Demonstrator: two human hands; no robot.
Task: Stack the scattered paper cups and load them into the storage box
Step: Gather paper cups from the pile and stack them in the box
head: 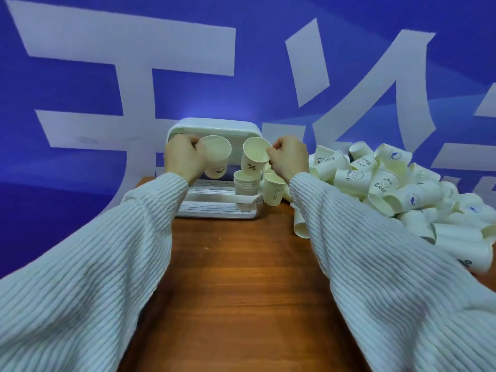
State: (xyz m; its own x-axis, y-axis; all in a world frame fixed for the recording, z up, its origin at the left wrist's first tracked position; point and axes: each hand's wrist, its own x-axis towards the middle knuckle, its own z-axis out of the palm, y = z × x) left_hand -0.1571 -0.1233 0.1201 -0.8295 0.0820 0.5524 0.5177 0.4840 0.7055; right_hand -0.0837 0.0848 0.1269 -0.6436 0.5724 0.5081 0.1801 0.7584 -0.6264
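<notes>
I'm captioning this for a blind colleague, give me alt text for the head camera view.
Two hands in white ribbed sleeves each hold a paper cup: the left hand grips one cup, the right hand pinches another, above a short stack in an open white storage box. A heap of loose cups lies right on the wooden table.

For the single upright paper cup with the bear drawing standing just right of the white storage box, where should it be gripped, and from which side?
Best taken at the rim, from above. The upright white paper cup with the bear drawing stands mouth up on the brown wooden table, with the white plastic storage box close on its left and the pile of scattered paper cups on its right, so a side grip looks cramped.
</notes>
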